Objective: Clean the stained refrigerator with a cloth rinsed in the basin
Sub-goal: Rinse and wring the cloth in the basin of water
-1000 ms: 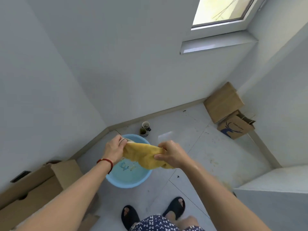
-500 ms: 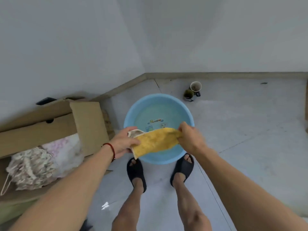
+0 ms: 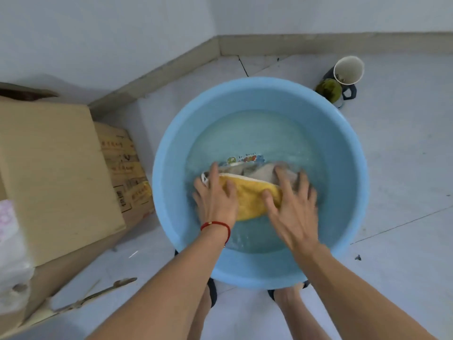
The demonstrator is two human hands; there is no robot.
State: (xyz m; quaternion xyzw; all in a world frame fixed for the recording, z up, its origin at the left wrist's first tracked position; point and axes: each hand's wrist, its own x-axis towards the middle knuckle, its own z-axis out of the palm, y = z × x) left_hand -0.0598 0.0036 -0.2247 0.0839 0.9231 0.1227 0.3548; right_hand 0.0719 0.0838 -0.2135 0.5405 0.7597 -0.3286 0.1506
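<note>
Cloth (image 3: 247, 200) underwater in basin (image 3: 171, 153), beneath spread flat fingers of left hand (image 3: 215, 195), right hand (image 3: 291, 204).

The pale tiled floor (image 3: 404, 182) carries a blue basin (image 3: 171, 153), cardboard boxes (image 3: 56, 173) and two cups (image 3: 343, 77).

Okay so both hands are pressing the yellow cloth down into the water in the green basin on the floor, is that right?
Not quite: the basin is light blue, not green, as the head view shows. The rest holds: the left hand and the right hand both press the yellow cloth down into the water in that basin on the floor.
</note>
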